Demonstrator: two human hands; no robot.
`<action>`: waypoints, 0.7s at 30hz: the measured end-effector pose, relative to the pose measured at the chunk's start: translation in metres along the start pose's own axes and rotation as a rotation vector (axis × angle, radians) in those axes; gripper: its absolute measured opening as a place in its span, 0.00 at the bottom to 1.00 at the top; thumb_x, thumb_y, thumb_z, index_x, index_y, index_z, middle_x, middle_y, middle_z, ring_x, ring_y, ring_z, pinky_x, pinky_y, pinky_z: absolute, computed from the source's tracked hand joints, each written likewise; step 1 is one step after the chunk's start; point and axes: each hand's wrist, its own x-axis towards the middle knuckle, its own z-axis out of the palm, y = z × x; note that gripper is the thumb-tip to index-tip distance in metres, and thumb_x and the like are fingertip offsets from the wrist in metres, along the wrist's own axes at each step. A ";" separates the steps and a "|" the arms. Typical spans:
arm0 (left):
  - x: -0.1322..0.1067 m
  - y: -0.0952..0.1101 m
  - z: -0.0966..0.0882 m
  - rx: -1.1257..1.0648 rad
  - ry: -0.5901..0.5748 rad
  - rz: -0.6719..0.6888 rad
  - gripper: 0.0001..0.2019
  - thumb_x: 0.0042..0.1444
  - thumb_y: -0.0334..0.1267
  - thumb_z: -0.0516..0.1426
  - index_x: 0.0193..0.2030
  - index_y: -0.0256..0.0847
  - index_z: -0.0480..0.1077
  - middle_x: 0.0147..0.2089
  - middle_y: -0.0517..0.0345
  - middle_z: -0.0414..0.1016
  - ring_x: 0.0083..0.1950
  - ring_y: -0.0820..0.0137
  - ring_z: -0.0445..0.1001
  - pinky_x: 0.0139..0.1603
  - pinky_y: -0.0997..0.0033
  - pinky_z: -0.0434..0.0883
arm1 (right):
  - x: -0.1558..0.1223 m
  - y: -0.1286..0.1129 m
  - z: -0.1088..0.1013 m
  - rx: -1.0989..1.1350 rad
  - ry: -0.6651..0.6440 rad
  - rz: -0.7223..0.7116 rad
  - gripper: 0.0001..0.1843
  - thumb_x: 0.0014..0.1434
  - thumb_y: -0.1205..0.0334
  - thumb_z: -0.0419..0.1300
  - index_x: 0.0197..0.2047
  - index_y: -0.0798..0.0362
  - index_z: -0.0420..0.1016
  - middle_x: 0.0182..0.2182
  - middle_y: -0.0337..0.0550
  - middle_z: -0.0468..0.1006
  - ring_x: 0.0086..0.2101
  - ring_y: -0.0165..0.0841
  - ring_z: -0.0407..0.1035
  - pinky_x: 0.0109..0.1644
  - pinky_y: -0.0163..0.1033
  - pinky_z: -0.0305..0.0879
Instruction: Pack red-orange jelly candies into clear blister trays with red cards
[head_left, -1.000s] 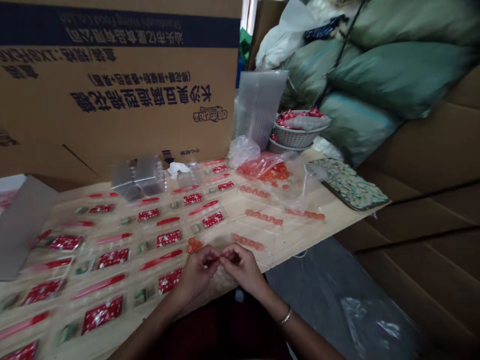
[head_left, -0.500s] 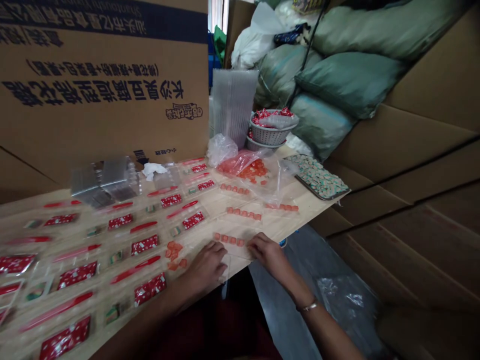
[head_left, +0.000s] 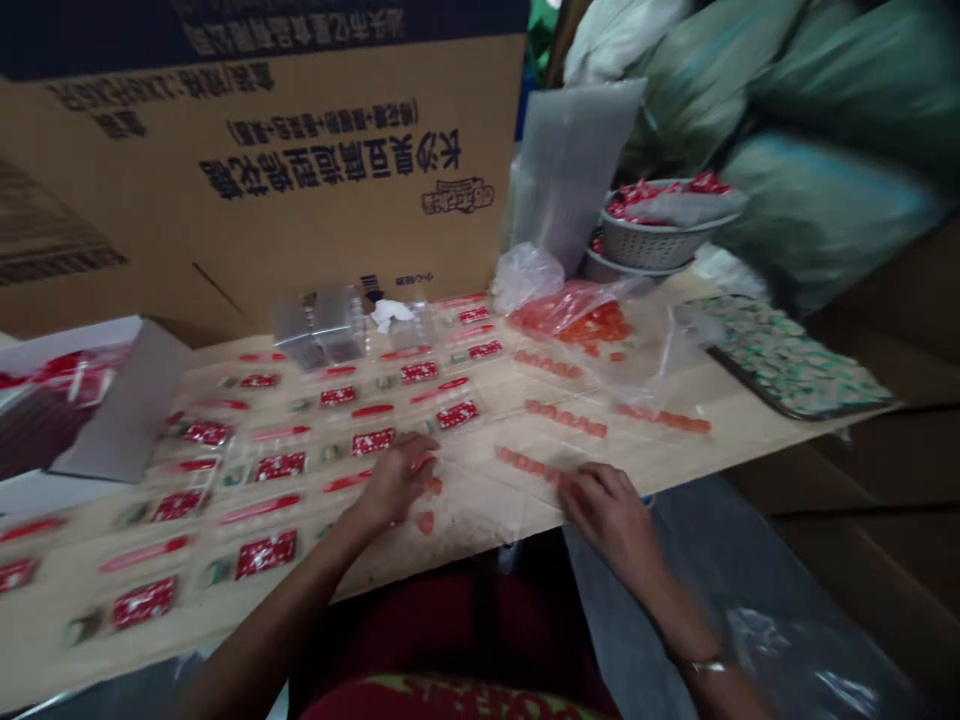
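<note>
My left hand [head_left: 400, 482] reaches down over a few loose orange candy pieces [head_left: 425, 522], its fingers bent and smeared by motion. My right hand [head_left: 611, 512] is closed at the right end of a row of orange pieces [head_left: 527, 464]; whatever its fingertips pinch is hidden. That row seems to lie in a clear plastic tray, hard to make out. Farther back are two more rows, one orange row [head_left: 566, 418] and another orange row [head_left: 664, 418]. Left of my hands, several clear trays hold red dotted packets [head_left: 266, 554] and red sticks [head_left: 259, 509].
An open plastic bag of orange pieces [head_left: 596, 328] lies at the back. A tray of green-and-white pieces [head_left: 802, 365] stands at right, near a grey basket [head_left: 652, 243] of red packets. A large carton [head_left: 337, 240] and stacked clear trays [head_left: 574, 170] stand behind; an open white box [head_left: 124, 400] sits left.
The view has swung left, bringing the white box into sight. My left hand has gone from the tray's near left side to the loose orange pieces. My right hand stays at the row's right end.
</note>
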 end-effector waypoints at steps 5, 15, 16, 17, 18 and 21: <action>-0.043 0.005 -0.013 0.232 -0.184 0.044 0.07 0.52 0.27 0.53 0.34 0.40 0.71 0.36 0.52 0.74 0.40 0.64 0.72 0.43 0.65 0.70 | 0.010 -0.058 0.024 0.369 -0.248 -0.089 0.09 0.60 0.71 0.52 0.34 0.51 0.71 0.30 0.41 0.71 0.33 0.33 0.68 0.35 0.36 0.63; -0.052 0.015 -0.002 0.174 -0.028 -0.098 0.12 0.49 0.25 0.54 0.39 0.41 0.70 0.37 0.53 0.73 0.38 0.65 0.72 0.40 0.67 0.71 | 0.069 -0.118 0.080 0.281 -0.402 -0.108 0.06 0.54 0.71 0.57 0.34 0.54 0.73 0.33 0.44 0.75 0.33 0.34 0.69 0.36 0.36 0.63; -0.049 0.012 -0.001 0.134 -0.013 -0.108 0.13 0.49 0.24 0.53 0.40 0.41 0.71 0.37 0.53 0.74 0.38 0.66 0.72 0.40 0.67 0.70 | 0.070 -0.116 0.082 0.338 -0.398 -0.084 0.06 0.53 0.72 0.57 0.33 0.53 0.73 0.32 0.42 0.75 0.32 0.33 0.69 0.35 0.35 0.62; -0.046 0.011 0.001 0.082 0.001 -0.118 0.13 0.49 0.24 0.53 0.40 0.41 0.71 0.37 0.54 0.74 0.37 0.66 0.72 0.39 0.68 0.70 | 0.071 -0.113 0.084 0.421 -0.387 -0.047 0.06 0.52 0.72 0.57 0.32 0.53 0.73 0.30 0.41 0.75 0.31 0.33 0.69 0.35 0.35 0.62; -0.041 0.010 0.004 0.018 0.014 -0.129 0.12 0.50 0.24 0.52 0.39 0.40 0.70 0.36 0.55 0.74 0.36 0.68 0.73 0.38 0.70 0.70 | 0.072 -0.110 0.085 0.529 -0.373 0.001 0.05 0.51 0.72 0.58 0.30 0.53 0.73 0.28 0.40 0.75 0.30 0.32 0.68 0.34 0.35 0.61; -0.026 0.015 0.012 -0.200 0.069 -0.159 0.07 0.53 0.28 0.51 0.33 0.39 0.69 0.29 0.60 0.73 0.29 0.72 0.71 0.31 0.74 0.68 | 0.070 -0.100 0.082 0.929 -0.354 0.200 0.02 0.52 0.64 0.60 0.29 0.54 0.73 0.25 0.36 0.74 0.28 0.31 0.67 0.32 0.35 0.62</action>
